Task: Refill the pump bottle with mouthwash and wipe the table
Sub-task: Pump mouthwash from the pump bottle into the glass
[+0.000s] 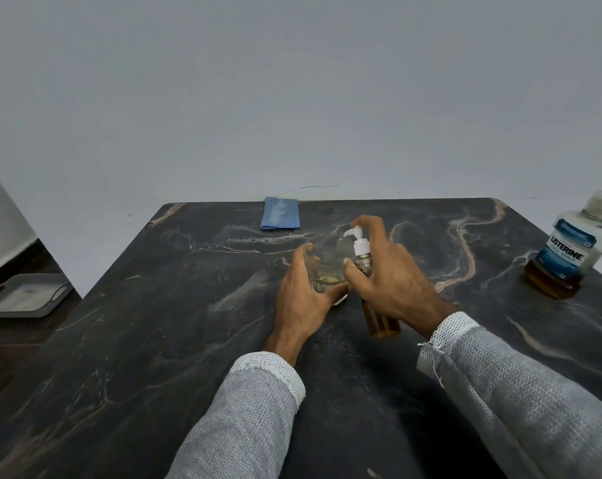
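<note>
At the middle of the dark marble table (154, 340), my right hand (392, 281) grips a slim pump bottle (382, 323) with amber liquid in its lower part and a white pump head (358, 240); my index finger arches over the pump. The nozzle points left over a clear glass (327, 267) with a little yellowish liquid at its bottom. My left hand (303, 295) wraps around that glass. The mouthwash bottle (569, 250), capped and about a quarter full of amber liquid, stands at the right edge. A folded blue cloth (280, 213) lies at the far edge.
A pale wall rises right behind the table. On the dark floor to the left sits a grey tray (24, 295) with handles. A thin wire (309, 188) runs along the wall behind the cloth.
</note>
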Action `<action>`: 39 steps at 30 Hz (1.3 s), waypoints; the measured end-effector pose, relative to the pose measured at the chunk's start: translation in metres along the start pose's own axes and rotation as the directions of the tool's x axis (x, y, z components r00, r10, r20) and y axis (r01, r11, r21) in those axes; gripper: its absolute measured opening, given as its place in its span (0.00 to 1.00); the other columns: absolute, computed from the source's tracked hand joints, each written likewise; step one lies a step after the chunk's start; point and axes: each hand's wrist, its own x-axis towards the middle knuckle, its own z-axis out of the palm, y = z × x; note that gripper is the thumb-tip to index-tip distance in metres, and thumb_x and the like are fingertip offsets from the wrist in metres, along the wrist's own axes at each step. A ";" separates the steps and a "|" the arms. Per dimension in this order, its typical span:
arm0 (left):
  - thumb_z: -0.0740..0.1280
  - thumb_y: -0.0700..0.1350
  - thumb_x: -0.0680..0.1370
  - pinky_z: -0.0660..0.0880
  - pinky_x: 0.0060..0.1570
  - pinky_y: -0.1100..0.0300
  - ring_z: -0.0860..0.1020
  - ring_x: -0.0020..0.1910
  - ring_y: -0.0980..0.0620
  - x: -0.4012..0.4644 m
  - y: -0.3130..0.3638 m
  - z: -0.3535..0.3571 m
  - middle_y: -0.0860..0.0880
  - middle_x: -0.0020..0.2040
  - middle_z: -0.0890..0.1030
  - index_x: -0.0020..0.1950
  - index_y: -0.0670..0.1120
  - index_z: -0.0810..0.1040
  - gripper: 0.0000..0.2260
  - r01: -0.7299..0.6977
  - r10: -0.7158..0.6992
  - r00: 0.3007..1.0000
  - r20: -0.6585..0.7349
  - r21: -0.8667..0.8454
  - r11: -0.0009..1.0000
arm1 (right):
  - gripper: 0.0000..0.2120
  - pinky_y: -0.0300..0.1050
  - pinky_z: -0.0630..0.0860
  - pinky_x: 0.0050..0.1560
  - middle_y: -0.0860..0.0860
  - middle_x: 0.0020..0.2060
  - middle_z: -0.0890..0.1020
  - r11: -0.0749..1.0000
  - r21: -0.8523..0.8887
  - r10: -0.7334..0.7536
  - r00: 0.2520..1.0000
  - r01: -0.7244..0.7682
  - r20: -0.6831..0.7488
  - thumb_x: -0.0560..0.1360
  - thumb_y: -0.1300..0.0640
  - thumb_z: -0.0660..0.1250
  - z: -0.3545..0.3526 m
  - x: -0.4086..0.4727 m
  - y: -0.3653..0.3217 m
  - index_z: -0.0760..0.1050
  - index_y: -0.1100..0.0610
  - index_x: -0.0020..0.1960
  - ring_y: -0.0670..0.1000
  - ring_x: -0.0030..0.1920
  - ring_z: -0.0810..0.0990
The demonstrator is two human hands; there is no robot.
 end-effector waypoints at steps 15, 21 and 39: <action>0.74 0.64 0.60 0.69 0.45 0.76 0.75 0.52 0.71 0.000 0.003 -0.002 0.61 0.57 0.77 0.72 0.58 0.61 0.43 0.030 -0.030 0.999 0.015 -0.008 1.000 | 0.20 0.35 0.71 0.27 0.45 0.29 0.77 0.995 0.100 -0.034 0.998 0.030 0.046 0.75 0.55 0.65 0.002 -0.001 -0.009 0.61 0.48 0.62 0.43 0.29 0.78; 0.78 0.60 0.62 0.77 0.55 0.58 0.78 0.57 0.58 0.001 -0.001 -0.001 0.55 0.62 0.77 0.73 0.55 0.61 0.44 0.024 -0.025 1.000 0.008 0.012 1.000 | 0.22 0.35 0.72 0.28 0.47 0.30 0.79 0.989 0.147 -0.009 1.000 0.005 0.029 0.75 0.56 0.67 0.000 -0.003 -0.007 0.60 0.47 0.64 0.44 0.30 0.79; 0.77 0.62 0.61 0.71 0.58 0.60 0.73 0.63 0.54 0.002 -0.004 0.000 0.52 0.67 0.74 0.72 0.59 0.59 0.45 0.019 -0.019 1.000 0.007 0.058 0.998 | 0.28 0.42 0.77 0.45 0.52 0.41 0.76 0.925 0.375 0.105 0.991 -0.064 -0.088 0.77 0.56 0.69 -0.018 -0.022 0.039 0.59 0.41 0.70 0.54 0.41 0.77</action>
